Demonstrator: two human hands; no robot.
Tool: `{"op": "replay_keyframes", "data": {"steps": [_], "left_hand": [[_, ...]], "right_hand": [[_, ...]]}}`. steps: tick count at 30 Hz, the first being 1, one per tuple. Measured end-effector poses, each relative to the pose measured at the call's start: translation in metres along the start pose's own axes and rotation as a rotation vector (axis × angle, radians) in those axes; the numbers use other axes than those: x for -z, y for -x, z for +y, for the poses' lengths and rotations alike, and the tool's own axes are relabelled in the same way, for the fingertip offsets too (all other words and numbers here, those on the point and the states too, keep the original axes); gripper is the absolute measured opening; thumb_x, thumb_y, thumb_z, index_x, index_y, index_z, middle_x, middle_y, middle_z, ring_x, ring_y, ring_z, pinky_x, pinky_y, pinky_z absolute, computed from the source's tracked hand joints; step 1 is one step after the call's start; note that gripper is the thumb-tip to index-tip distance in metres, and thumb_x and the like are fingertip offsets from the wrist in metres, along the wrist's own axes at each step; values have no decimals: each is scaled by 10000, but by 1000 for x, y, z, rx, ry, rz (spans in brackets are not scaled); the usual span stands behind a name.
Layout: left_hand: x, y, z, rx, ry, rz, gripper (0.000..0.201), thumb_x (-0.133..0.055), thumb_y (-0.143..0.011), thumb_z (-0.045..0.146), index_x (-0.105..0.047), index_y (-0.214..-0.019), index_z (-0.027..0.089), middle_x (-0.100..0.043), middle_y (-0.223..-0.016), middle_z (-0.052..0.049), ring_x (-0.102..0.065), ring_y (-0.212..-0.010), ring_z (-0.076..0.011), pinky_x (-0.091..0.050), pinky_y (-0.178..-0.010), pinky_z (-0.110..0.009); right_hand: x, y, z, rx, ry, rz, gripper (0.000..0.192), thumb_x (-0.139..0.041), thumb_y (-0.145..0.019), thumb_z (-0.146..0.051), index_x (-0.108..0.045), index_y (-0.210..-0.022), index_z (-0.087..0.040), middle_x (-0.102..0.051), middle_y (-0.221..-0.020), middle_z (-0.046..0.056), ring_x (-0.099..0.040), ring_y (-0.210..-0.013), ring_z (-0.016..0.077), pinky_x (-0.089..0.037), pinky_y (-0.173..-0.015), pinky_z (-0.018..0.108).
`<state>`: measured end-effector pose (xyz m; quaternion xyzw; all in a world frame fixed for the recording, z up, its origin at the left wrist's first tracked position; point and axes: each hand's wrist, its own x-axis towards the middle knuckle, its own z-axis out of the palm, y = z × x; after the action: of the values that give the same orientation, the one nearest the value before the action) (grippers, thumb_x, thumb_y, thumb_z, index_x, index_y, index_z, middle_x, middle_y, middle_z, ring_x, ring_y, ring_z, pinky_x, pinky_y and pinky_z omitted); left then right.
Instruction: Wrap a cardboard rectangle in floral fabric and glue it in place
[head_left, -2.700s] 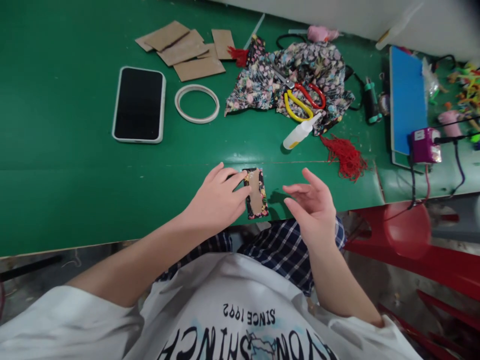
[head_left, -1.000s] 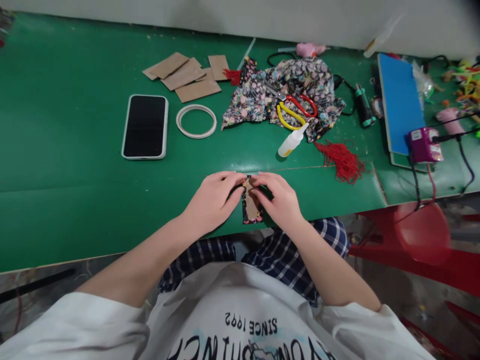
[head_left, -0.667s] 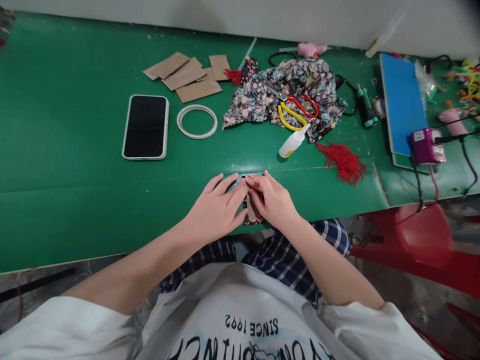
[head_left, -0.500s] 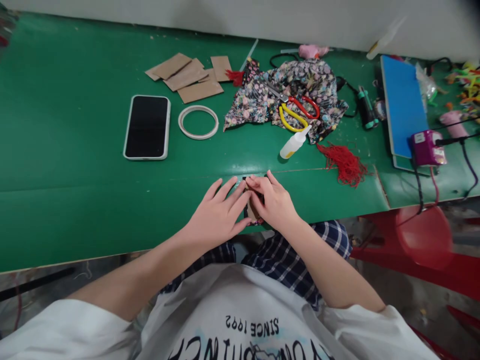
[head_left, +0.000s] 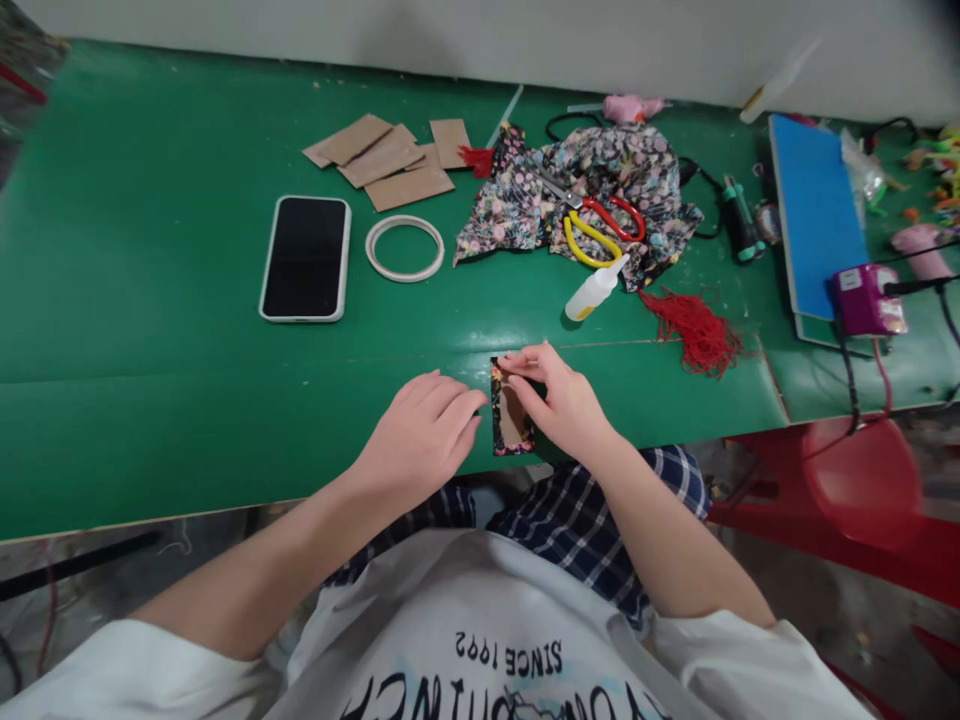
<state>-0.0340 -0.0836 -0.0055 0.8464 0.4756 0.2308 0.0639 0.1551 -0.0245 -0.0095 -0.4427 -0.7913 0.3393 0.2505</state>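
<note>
In the head view a small rectangular cardboard piece (head_left: 513,415), edged with dark floral fabric, lies at the near edge of the green table. My right hand (head_left: 559,398) covers its upper right part, fingers bent over the top end and thumb on its face. Just left of the piece is my left hand (head_left: 420,430), apart from it. Its fingers are loosely curled with a small gap to the thumb, and nothing shows in them. A white glue bottle (head_left: 592,292) lies beyond my right hand, near red-and-yellow-handled scissors (head_left: 596,235) on crumpled floral fabric (head_left: 502,215).
Left on the green table (head_left: 150,300) are a phone (head_left: 304,258), a tape roll (head_left: 373,262) and several cardboard pieces (head_left: 412,187). To the right lie red threads (head_left: 701,335), a green-black tool (head_left: 741,225), a blue board (head_left: 817,220) and a purple box (head_left: 862,300) with cables.
My left hand has come off the cardboard piece and moved left, its fingers now more curled. More of the piece shows. My right hand stays on it. The whole view has shifted slightly.
</note>
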Motion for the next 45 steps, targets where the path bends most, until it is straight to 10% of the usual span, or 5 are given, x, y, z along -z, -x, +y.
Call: {"op": "replay_keyframes", "data": {"steps": [14,31,41,45], "left_hand": [[-2,-5,-4,425,342,-26,110,-605,-829,300,-693,-809,236,-714,-805,44,-660,-750,-123,-498,-686,-223],[-17,-17,10,-33,-94,58,213,-477,-903,268,-666,-934,177,-574,-740,-50,-516,-726,-167,-424,-690,-311],[-19,-15,21,-40,-34,-12,279,-554,-844,390,-653,-959,156,-578,-878,-82,-516,-866,-225,-435,-793,-393],[-19,-12,29,-58,-11,-59,349,-559,-832,402,-613,-1057,142,-573,-942,-105,-499,-914,-249,-434,-828,-422]], "right_hand": [[5,-4,13,-251,-499,362,93,-693,-685,-240,-617,-734,-220,-662,-722,-28,-633,-684,114,-542,-696,287],[-3,-1,23,239,450,260,156,-541,-846,-252,-686,-821,-199,-652,-813,49,-522,-815,173,-461,-746,328],[14,-1,27,-214,-286,496,125,-548,-831,-337,-589,-856,-222,-683,-883,18,-633,-803,142,-518,-743,316],[11,0,26,-158,-156,444,104,-612,-785,-323,-652,-811,-230,-686,-843,15,-628,-816,161,-515,-767,350]]}}
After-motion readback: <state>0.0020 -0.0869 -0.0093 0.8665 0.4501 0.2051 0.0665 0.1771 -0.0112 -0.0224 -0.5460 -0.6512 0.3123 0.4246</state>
